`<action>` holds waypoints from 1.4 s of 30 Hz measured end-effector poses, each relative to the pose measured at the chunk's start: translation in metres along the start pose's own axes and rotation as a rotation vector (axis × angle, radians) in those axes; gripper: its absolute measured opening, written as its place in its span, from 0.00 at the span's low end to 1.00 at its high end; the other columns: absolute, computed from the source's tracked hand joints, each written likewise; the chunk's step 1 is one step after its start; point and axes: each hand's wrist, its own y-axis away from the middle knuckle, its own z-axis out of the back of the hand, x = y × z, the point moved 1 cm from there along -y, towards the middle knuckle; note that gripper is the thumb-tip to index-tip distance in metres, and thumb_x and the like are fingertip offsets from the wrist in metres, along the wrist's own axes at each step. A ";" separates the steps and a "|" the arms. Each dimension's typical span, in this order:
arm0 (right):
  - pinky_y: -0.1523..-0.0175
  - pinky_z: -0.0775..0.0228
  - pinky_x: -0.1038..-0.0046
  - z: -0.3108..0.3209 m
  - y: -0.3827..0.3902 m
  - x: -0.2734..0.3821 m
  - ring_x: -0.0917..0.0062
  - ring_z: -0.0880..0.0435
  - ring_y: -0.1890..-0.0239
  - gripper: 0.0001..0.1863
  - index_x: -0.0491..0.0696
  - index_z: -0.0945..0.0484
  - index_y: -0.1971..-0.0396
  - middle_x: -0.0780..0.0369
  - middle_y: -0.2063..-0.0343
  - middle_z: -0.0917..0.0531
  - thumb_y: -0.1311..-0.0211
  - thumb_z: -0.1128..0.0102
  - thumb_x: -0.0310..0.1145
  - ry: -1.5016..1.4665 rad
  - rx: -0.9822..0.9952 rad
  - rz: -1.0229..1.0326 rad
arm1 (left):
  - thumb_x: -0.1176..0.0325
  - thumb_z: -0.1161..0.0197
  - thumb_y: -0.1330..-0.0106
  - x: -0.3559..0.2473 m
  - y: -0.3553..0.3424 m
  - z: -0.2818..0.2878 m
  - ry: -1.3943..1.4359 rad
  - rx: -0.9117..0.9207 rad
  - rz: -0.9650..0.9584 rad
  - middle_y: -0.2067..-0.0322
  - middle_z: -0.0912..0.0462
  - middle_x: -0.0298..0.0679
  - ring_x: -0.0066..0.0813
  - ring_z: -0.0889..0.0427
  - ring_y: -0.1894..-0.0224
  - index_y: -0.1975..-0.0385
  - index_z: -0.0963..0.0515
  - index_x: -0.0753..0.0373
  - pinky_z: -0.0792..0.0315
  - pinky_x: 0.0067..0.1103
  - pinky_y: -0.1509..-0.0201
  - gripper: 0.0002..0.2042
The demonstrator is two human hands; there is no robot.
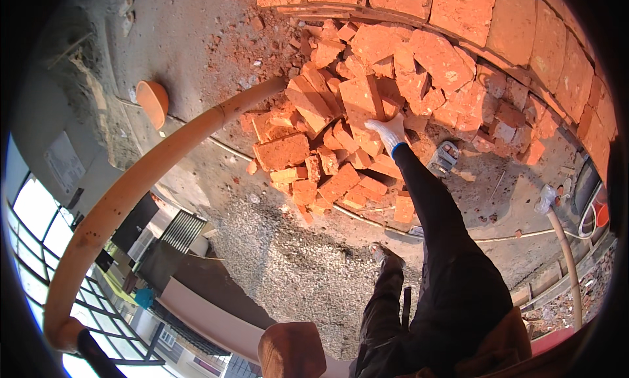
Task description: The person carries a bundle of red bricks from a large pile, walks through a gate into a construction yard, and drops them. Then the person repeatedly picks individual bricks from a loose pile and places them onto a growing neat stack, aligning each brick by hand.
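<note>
My right hand (pixel 386 132), in a white glove with a blue cuff, grips the lower end of an upright red brick (pixel 359 97) among a heap of broken and whole bricks (pixel 278 152). My fingers curl over the brick's lower part, and my dark sleeve reaches up from the bottom right. A small grey object (pixel 442 158), too unclear to name, lies just right of that hand. My left hand is not in view.
A curved orange pipe (pixel 157 152) crosses the left side. An orange bowl (pixel 152 103) sits beside it. Bricks (pixel 465 14) form a stacked row along the top right. A thin hose (pixel 386 224) crosses the ground. My boot (pixel 383 253) stands by gravel (pixel 275 260).
</note>
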 end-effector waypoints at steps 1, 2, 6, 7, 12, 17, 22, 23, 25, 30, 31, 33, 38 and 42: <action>0.52 0.08 0.64 0.005 0.026 -0.003 0.71 0.07 0.55 0.51 0.31 0.33 0.30 0.51 0.47 0.11 0.47 0.06 0.29 -0.044 0.076 -0.048 | 0.47 0.12 0.35 0.000 0.000 0.007 -0.007 -0.016 0.000 0.28 0.16 0.51 0.50 0.12 0.34 0.22 0.25 0.65 0.14 0.47 0.35 0.46; 0.52 0.08 0.66 0.029 0.046 -0.004 0.72 0.07 0.56 0.45 0.32 0.29 0.32 0.53 0.47 0.11 0.45 0.08 0.27 -0.101 0.138 -0.057 | 0.47 0.12 0.35 0.009 0.001 0.005 0.018 -0.020 0.029 0.28 0.16 0.51 0.50 0.12 0.34 0.22 0.25 0.65 0.14 0.47 0.35 0.46; 0.42 0.15 0.59 0.094 0.155 0.006 0.69 0.09 0.51 0.34 0.36 0.18 0.37 0.57 0.52 0.08 0.42 0.11 0.27 -0.142 0.083 -0.145 | 0.47 0.13 0.35 0.013 -0.002 0.027 0.070 -0.072 0.091 0.27 0.16 0.50 0.50 0.13 0.34 0.22 0.25 0.65 0.15 0.47 0.34 0.46; 0.33 0.15 0.55 0.131 0.166 0.000 0.66 0.08 0.45 0.36 0.37 0.20 0.34 0.55 0.49 0.08 0.38 0.10 0.29 -0.096 0.089 -0.172 | 0.47 0.13 0.35 0.021 0.002 0.019 0.102 -0.074 0.132 0.27 0.16 0.50 0.50 0.13 0.33 0.22 0.25 0.65 0.15 0.48 0.34 0.46; 0.38 0.14 0.60 0.253 0.271 0.013 0.68 0.07 0.46 0.33 0.43 0.13 0.34 0.58 0.46 0.06 0.42 0.14 0.20 -0.427 -0.294 0.005 | 0.47 0.13 0.34 0.020 0.022 0.007 0.151 -0.065 0.207 0.26 0.16 0.49 0.50 0.13 0.33 0.22 0.25 0.64 0.15 0.48 0.34 0.46; 0.37 0.12 0.58 0.426 0.366 0.054 0.67 0.07 0.45 0.39 0.42 0.15 0.31 0.60 0.44 0.08 0.47 0.13 0.21 -0.692 -0.540 0.252 | 0.46 0.13 0.33 0.003 0.054 -0.014 0.238 0.009 0.316 0.26 0.17 0.49 0.50 0.13 0.32 0.21 0.25 0.63 0.16 0.48 0.34 0.46; 0.40 0.09 0.51 0.540 0.427 0.018 0.58 0.05 0.45 0.35 0.52 0.16 0.29 0.61 0.42 0.08 0.40 0.20 0.26 -0.930 -0.766 0.351 | 0.46 0.13 0.33 -0.014 0.068 -0.005 0.279 0.110 0.344 0.25 0.17 0.48 0.50 0.14 0.31 0.21 0.26 0.63 0.16 0.49 0.33 0.45; 0.39 0.10 0.48 0.559 0.441 0.009 0.56 0.06 0.44 0.35 0.53 0.17 0.28 0.61 0.41 0.08 0.39 0.21 0.28 -1.016 -0.754 0.372 | 0.46 0.13 0.33 -0.011 0.069 -0.003 0.298 0.131 0.349 0.25 0.17 0.48 0.50 0.14 0.31 0.21 0.26 0.63 0.16 0.49 0.33 0.45; 0.36 0.11 0.43 0.583 0.472 -0.015 0.53 0.07 0.41 0.36 0.56 0.19 0.27 0.60 0.39 0.09 0.38 0.23 0.33 -1.173 -0.721 0.394 | 0.46 0.13 0.33 -0.009 0.074 -0.004 0.346 0.189 0.344 0.25 0.17 0.48 0.50 0.14 0.31 0.21 0.26 0.62 0.16 0.49 0.33 0.45; 0.30 0.20 0.37 0.564 0.523 -0.061 0.53 0.13 0.33 0.37 0.60 0.18 0.29 0.60 0.38 0.10 0.41 0.23 0.49 -1.408 -0.602 0.283 | 0.46 0.13 0.32 0.006 0.037 0.003 0.493 0.306 0.264 0.24 0.17 0.47 0.50 0.14 0.30 0.20 0.26 0.62 0.17 0.49 0.32 0.45; 0.30 0.21 0.38 0.533 0.527 -0.075 0.54 0.13 0.34 0.36 0.60 0.17 0.31 0.60 0.39 0.10 0.41 0.23 0.50 -1.458 -0.566 0.169 | 0.46 0.14 0.32 0.002 -0.005 0.016 0.510 0.298 0.213 0.24 0.17 0.47 0.50 0.14 0.30 0.20 0.26 0.62 0.17 0.49 0.32 0.45; 0.29 0.24 0.45 0.530 0.532 -0.114 0.51 0.16 0.35 0.40 0.54 0.19 0.28 0.56 0.36 0.12 0.40 0.22 0.53 -1.414 -0.667 0.182 | 0.46 0.14 0.32 -0.008 0.012 -0.009 0.537 0.357 0.204 0.23 0.17 0.47 0.50 0.15 0.29 0.20 0.26 0.61 0.17 0.49 0.32 0.45; 0.31 0.18 0.41 0.602 0.558 -0.186 0.49 0.10 0.41 0.35 0.53 0.15 0.34 0.56 0.43 0.09 0.42 0.22 0.47 -1.495 -0.936 0.196 | 0.48 0.13 0.33 -0.027 0.065 -0.059 0.649 0.435 0.302 0.34 0.10 0.54 0.46 0.10 0.37 0.29 0.19 0.74 0.17 0.44 0.34 0.42; 0.32 0.17 0.41 0.475 0.574 -0.230 0.50 0.09 0.41 0.34 0.52 0.15 0.34 0.56 0.44 0.09 0.42 0.21 0.46 -1.512 -0.791 -0.070 | 0.44 0.13 0.34 0.006 0.001 -0.022 0.351 0.416 0.164 0.34 0.10 0.53 0.48 0.11 0.35 0.29 0.19 0.74 0.19 0.45 0.31 0.44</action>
